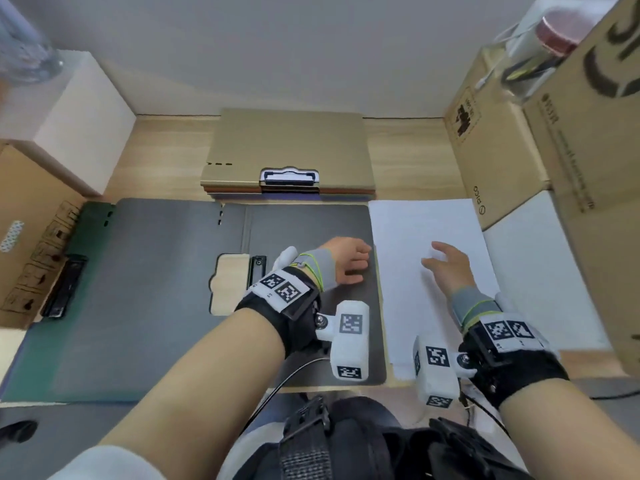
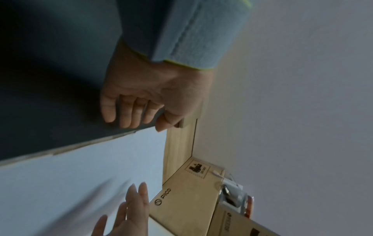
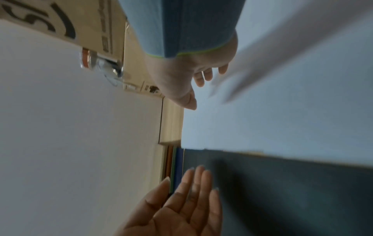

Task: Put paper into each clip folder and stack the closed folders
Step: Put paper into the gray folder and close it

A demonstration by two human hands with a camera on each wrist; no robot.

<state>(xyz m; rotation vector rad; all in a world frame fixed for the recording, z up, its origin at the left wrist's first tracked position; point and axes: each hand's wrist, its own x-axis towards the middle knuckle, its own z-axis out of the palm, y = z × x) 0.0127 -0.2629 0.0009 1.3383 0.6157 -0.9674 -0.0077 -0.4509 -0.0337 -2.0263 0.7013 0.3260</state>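
An open grey clip folder lies flat in front of me, its black clip by the spine. My left hand rests on the folder's right panel near the right edge, fingers relaxed and holding nothing; the right wrist view shows its palm with fingers straight. A stack of white paper lies just right of the folder. My right hand is over the paper with fingers spread; contact with the sheet is too blurred to judge. A pile of closed folders, tan on top, sits behind.
A green folder with a black clip lies partly under the grey one at left. Cardboard boxes stand at the right, another box and a white box at the left. A wall closes the back.
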